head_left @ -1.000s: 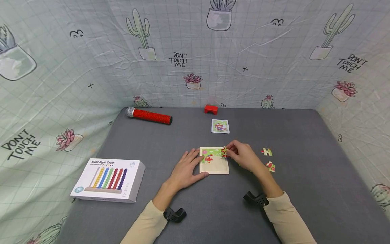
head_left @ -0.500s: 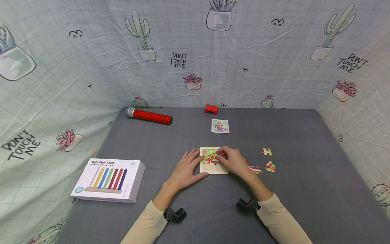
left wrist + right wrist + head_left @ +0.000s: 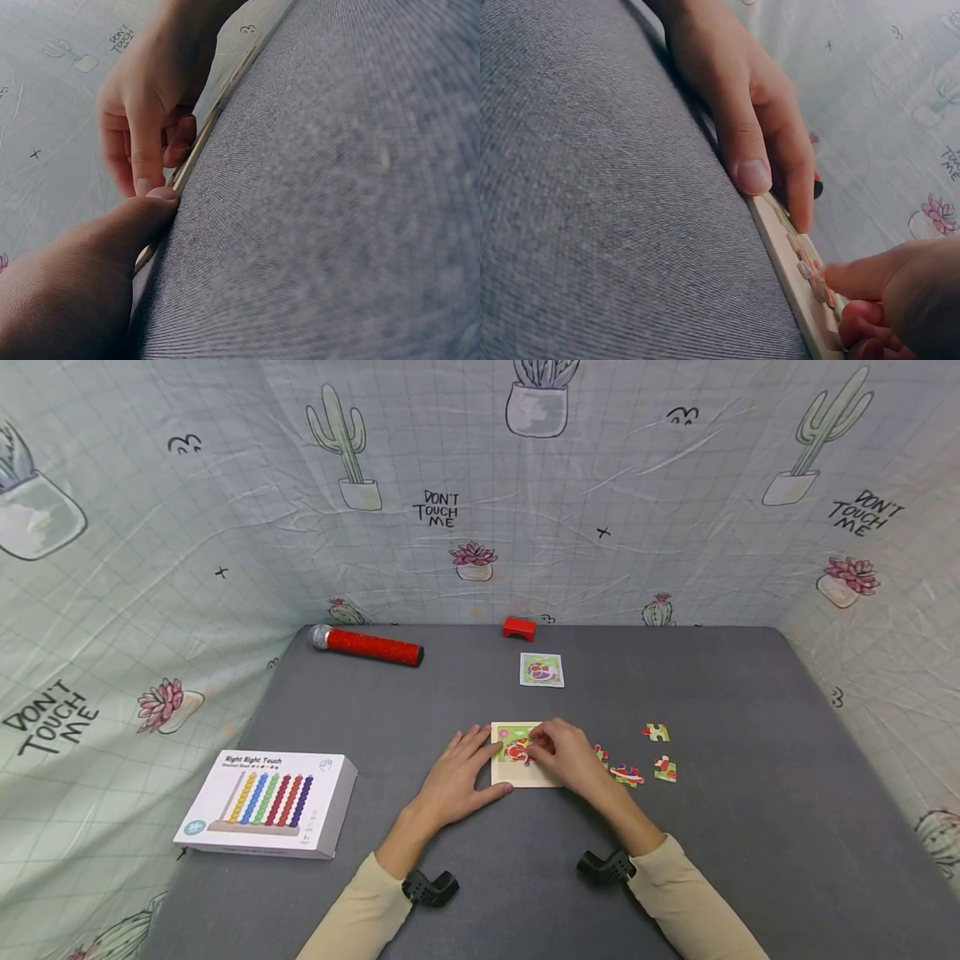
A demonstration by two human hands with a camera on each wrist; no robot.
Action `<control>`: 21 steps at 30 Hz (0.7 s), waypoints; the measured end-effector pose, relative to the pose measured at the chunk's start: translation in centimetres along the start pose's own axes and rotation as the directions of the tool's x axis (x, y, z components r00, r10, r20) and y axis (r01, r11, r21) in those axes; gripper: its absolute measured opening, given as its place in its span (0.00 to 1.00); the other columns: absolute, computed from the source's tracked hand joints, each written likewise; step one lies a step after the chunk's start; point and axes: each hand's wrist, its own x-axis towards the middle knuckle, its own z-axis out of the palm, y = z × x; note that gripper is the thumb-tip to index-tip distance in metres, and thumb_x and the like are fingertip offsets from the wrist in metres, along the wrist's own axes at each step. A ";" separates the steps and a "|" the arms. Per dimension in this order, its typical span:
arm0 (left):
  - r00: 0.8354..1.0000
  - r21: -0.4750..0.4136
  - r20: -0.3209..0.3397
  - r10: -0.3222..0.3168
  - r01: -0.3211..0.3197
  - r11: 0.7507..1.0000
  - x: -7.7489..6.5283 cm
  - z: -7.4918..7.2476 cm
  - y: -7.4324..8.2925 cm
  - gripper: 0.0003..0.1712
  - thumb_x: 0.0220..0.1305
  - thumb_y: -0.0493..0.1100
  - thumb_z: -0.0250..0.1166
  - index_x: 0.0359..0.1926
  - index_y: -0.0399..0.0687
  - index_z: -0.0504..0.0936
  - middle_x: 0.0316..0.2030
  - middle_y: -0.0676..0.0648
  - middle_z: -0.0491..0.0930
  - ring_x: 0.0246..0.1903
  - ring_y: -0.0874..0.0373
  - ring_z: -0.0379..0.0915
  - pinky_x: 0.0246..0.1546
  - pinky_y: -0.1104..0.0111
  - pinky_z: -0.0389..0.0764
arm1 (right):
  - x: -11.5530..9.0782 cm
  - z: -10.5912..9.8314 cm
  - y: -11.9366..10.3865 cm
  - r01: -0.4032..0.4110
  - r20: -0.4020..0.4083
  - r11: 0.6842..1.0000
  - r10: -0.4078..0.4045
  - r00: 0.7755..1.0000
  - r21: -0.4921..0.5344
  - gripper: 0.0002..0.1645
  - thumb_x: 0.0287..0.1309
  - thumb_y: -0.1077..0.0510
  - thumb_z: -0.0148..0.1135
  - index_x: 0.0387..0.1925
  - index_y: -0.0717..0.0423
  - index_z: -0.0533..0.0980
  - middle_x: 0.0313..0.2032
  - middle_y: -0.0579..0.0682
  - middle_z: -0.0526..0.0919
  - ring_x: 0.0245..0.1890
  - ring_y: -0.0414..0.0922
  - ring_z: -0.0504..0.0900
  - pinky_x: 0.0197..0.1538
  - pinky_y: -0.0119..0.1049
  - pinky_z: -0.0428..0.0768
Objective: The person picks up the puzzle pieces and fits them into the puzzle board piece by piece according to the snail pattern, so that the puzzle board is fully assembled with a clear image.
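Note:
A small square wooden puzzle board (image 3: 517, 777) lies on the table, partly filled with green and red pieces. My left hand (image 3: 453, 785) rests along its left side, fingers stretched out, the thumb at the near left corner. Over the board's right part, my right hand (image 3: 566, 753) pinches a colourful puzzle piece (image 3: 529, 755) against the pieces in place; the fingers hide much of it. In the right wrist view the right thumb presses on the row of pieces (image 3: 810, 266). Loose puzzle pieces (image 3: 627, 775) lie to the right, some beside the right wrist.
A picture card (image 3: 542, 670) and a red arch block (image 3: 519, 628) lie beyond the board. A red glittery microphone (image 3: 371, 646) is at the back left. The white bead-toy box (image 3: 266, 803) stands at the left. A patterned cloth (image 3: 480, 468) hangs behind the grey table.
My right hand has moved left from the board's right edge to over its middle, carrying the piece, and then shifted only slightly. The left hand stays put.

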 end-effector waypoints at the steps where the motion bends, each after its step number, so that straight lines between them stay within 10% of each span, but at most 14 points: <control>1: 1.000 0.000 0.002 -0.001 0.001 1.000 0.0 0.0 0.0 0.42 0.64 0.70 0.60 0.70 0.52 0.72 0.75 0.45 0.63 0.77 0.48 0.55 0.78 0.52 0.55 | 0.0 0.0 0.0 0.004 0.012 1.000 -0.004 1.000 -0.006 0.11 0.57 0.58 0.73 0.41 0.59 0.84 0.32 0.48 0.80 0.30 0.38 0.74 0.34 0.31 0.76; 21: 1.000 -0.011 0.021 -0.014 0.014 1.000 -0.1 0.0 0.0 0.42 0.64 0.70 0.60 0.71 0.53 0.71 0.76 0.46 0.62 0.77 0.50 0.53 0.79 0.54 0.52 | -0.2 -0.3 -0.4 0.071 0.057 0.996 -0.068 0.996 -0.048 0.13 0.54 0.57 0.75 0.41 0.57 0.85 0.30 0.48 0.76 0.29 0.39 0.71 0.32 0.31 0.72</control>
